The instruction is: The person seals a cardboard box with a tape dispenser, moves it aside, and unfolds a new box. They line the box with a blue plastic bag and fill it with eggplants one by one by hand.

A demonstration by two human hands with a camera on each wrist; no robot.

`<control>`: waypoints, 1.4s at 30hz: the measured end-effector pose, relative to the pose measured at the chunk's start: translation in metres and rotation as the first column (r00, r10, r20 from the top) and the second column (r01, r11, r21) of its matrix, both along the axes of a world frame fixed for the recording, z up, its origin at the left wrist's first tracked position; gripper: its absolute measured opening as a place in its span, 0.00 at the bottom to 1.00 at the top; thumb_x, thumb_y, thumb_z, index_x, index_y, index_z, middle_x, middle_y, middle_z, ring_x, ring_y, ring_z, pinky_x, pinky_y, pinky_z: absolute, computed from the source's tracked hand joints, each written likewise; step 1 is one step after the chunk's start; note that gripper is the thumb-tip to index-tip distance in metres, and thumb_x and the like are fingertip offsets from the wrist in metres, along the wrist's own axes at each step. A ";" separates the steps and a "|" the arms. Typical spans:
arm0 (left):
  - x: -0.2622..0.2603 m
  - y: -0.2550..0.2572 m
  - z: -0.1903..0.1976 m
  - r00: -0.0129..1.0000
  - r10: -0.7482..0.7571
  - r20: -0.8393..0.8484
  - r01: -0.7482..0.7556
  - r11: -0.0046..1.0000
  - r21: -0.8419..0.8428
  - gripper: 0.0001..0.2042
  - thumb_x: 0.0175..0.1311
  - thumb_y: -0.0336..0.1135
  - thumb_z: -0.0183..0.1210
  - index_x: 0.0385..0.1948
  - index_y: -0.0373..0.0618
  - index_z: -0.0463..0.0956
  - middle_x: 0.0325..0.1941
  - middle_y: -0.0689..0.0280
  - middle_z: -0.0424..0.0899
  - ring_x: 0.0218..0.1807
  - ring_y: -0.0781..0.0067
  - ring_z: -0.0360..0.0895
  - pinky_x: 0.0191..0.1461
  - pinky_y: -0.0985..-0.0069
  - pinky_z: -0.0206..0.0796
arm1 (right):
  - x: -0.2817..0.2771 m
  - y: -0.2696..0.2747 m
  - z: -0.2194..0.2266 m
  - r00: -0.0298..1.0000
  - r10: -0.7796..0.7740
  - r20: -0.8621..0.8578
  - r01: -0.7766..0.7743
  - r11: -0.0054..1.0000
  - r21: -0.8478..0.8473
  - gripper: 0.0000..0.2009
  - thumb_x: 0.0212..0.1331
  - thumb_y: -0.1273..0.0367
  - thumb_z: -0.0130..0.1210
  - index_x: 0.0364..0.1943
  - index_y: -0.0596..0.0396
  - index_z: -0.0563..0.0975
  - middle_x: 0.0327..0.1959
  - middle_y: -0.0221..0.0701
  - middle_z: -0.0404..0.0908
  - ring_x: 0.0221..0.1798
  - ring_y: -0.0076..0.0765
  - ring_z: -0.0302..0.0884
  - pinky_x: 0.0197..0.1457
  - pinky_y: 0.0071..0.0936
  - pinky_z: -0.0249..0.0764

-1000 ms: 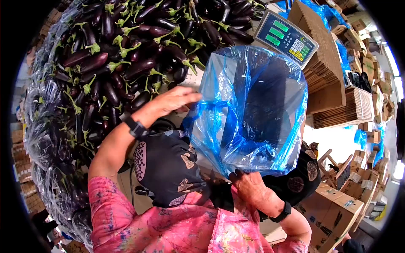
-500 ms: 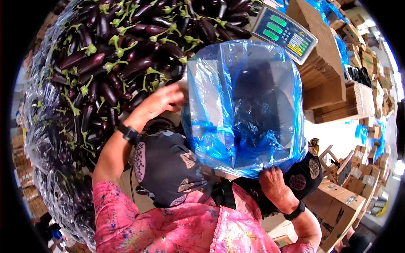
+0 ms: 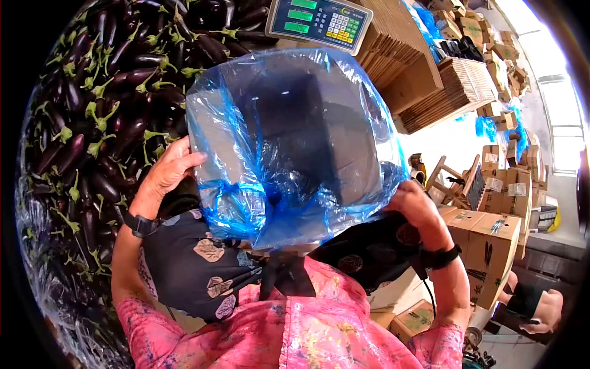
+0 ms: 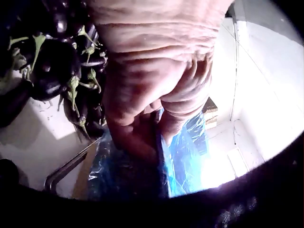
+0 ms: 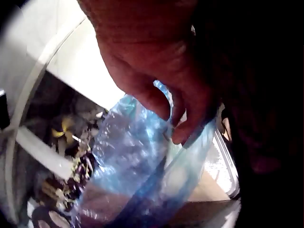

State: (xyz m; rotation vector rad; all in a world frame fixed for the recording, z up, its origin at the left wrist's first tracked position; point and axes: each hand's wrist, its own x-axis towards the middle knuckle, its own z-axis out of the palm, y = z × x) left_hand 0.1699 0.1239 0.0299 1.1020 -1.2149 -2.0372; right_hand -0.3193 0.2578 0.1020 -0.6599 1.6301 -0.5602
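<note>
A box lined with a blue plastic bag point(image 3: 301, 141) stands before the person, its film folded over the rim. At its left side the left hand point(image 3: 169, 169) grips the bagged edge; the left wrist view has that hand point(image 4: 152, 90) with thumb and fingers on either side of the blue film point(image 4: 185, 152). The right hand point(image 3: 415, 203) holds the near right corner. In the right wrist view, thumb and fingers of the right hand point(image 5: 161, 85) pinch the film point(image 5: 128, 147).
Many eggplants point(image 3: 74, 147) are heaped at the left. A scale display point(image 3: 319, 23) stands beyond the box, with stacked flat cardboard point(image 3: 405, 55) to its right. A wooden chair point(image 3: 458, 184) and closed cartons point(image 3: 485, 246) are at the right.
The view has shifted, and the box now appears farther left. My left hand has come onto the box's left edge; my right hand has moved from the near edge to the right corner.
</note>
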 end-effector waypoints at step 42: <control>-0.015 -0.009 -0.042 0.966 -0.214 -0.142 0.236 0.957 0.166 0.22 0.66 0.34 0.61 0.58 0.33 0.72 0.55 0.63 0.81 0.56 0.75 0.76 0.64 0.75 0.66 | 0.132 -0.153 -0.189 -0.179 0.539 -0.823 -0.894 0.261 0.365 0.20 0.71 0.68 0.40 0.64 0.58 0.69 0.68 0.43 0.67 0.72 0.46 0.61 0.75 0.39 0.58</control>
